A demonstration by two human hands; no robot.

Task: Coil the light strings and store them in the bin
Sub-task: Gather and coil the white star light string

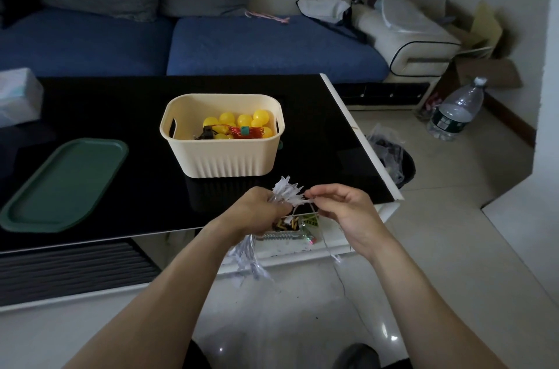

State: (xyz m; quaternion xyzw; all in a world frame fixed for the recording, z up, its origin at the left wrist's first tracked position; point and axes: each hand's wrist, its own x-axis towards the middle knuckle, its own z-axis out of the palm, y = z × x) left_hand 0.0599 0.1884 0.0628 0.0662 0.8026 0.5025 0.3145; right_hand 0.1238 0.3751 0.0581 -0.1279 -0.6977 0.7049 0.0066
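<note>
Holding the half-coiled white light string (287, 191) bunched in a fist, the left hand (260, 211) sits just off the near edge of the black surface (106, 108). The right hand (338, 208) pinches the string's free end, touching the bundle at its 9 o'clock, and the loose tail drops toward 6 o'clock down to the floor. The cream bin (223, 154) is at 12 o'clock from both hands, slightly toward 11, so I'd guess the left hand is nearer. Yellow bulbs already in there.
</note>
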